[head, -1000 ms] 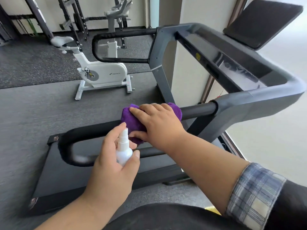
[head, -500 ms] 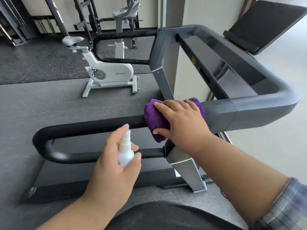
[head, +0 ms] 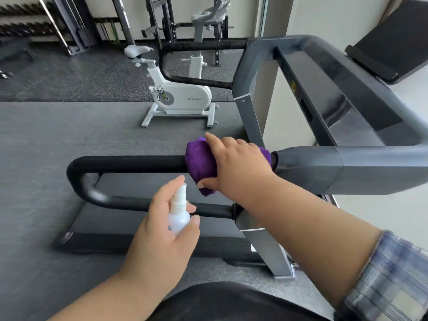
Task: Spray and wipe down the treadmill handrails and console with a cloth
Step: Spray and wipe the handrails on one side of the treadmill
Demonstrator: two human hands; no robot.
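A gym floor of dark rubber matting [head: 69, 135] stretches out from the head view, with a white exercise bike [head: 178, 93] and weight racks well beyond the hands. The right hand [head: 238, 165] grips a purple cloth [head: 201, 163] wrapped over the near black handrail [head: 129, 163], whose long axis runs left to right, close to where it joins the grey treadmill frame [head: 335, 167]. Just below and to the left of it, the left hand [head: 162, 232] holds a small white spray bottle [head: 178, 214] upright, nozzle pointing up towards the cloth, forefinger beside the pump. The console [head: 347, 100] lies beyond the right hand, slanting away.
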